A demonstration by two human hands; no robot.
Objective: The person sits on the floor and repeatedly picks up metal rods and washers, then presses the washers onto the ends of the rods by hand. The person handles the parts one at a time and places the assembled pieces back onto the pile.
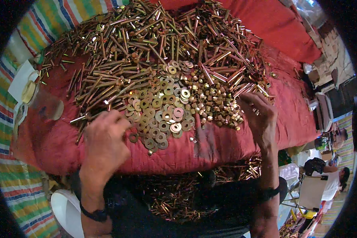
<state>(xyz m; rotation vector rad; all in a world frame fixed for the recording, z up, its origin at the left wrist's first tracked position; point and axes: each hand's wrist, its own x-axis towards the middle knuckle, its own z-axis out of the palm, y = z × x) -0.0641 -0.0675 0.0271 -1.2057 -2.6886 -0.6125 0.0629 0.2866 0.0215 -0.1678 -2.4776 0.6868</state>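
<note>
closest to me, below the padded edge, loose bolts (178,198) lie in a lower heap; above it, the red cloth (166,162) carries everything else. from my end i see the left hand (107,141) curled beside the near-left washers (158,113), and the right hand (261,113) bent down at the right rim of the nuts (216,104). i can't tell whether either grips anything (the left is blurred, and the right's fingertips are hard to make out). i'd pinch one piece at a time by its rim, coming in from the pile's edge so neighbours don't scatter. farther back, the big bolt heap (158,43) lies tangled; there i'd draw each shank out lengthwise.
</note>
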